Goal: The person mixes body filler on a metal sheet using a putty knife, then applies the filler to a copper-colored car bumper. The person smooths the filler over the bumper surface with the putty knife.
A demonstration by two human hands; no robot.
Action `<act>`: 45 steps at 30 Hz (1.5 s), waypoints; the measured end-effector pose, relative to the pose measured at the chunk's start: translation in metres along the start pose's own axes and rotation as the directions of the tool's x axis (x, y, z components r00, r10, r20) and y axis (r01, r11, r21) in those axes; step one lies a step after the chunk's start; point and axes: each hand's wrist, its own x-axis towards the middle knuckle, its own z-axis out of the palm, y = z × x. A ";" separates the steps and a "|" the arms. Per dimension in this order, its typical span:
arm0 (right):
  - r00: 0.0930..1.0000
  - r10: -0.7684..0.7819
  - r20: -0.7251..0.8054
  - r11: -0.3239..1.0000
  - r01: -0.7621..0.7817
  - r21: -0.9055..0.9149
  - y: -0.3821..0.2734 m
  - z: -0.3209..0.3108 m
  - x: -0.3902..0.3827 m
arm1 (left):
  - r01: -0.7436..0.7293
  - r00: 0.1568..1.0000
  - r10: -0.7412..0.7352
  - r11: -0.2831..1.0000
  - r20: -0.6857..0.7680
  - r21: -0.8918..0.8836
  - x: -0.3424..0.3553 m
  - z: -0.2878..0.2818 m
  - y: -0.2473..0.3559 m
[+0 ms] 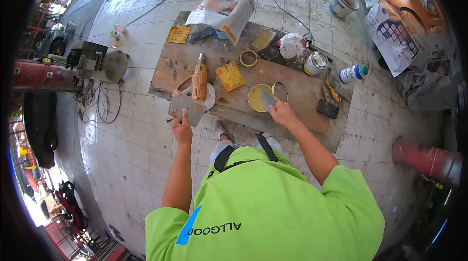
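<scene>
My left hand [181,128] is closed on the edge of a flat grey metal plate [195,112], thumb on top, at the near left of the low work board. My right hand [284,114] grips a grey putty knife [267,98], its blade over the rim of an open tin [254,103] of yellowish putty. A round tin lid [280,90] stands tilted against that tin's right side. Just beyond the plate lies an orange-brown heat gun [200,81], nozzle facing away. A yellow sandpaper sheet [230,76] rests between the heat gun and the tin.
On the wooden board [170,68] are a roll of tape [248,58], newspaper [224,14], another sandpaper sheet [178,34], an open paint can [316,63] and a black block [327,109]. A blue-capped bottle [353,73] stands right. Hoses cross the tiled floor; red posts flank both sides.
</scene>
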 end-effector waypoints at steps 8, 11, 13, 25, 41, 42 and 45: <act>0.991 0.136 0.001 0.990 -0.136 -0.039 -0.011 0.058 0.058 | 0.081 0.993 -0.089 0.991 0.075 0.103 -0.042 -0.011 -0.043; 0.987 0.163 0.001 0.986 -0.163 0.040 0.004 0.052 0.062 | 0.122 0.987 -0.138 0.977 0.082 0.175 -0.042 -0.019 -0.047; 0.980 0.194 -0.047 0.979 -0.190 0.073 0.013 0.039 0.049 | 0.129 0.984 -0.146 0.979 0.103 0.157 -0.044 -0.017 -0.044; 0.970 -0.054 -0.237 0.995 0.074 0.074 -0.041 -0.059 -0.054 | 0.100 0.930 -0.056 0.990 0.362 -0.104 -0.033 0.070 -0.030; 0.772 -0.615 -0.160 0.784 0.578 -0.226 -0.107 -0.020 -0.123 | 0.409 0.792 0.021 0.724 0.610 -0.556 -0.048 0.089 0.101; 0.775 -0.609 -0.169 0.789 0.571 -0.228 -0.108 -0.018 -0.122 | 0.371 0.819 0.065 0.697 0.570 -0.613 -0.050 0.090 0.101; 0.809 -0.576 -0.117 0.805 0.537 -0.252 -0.111 -0.019 -0.124 | 0.386 0.820 0.051 0.686 0.570 -0.617 -0.054 0.087 0.100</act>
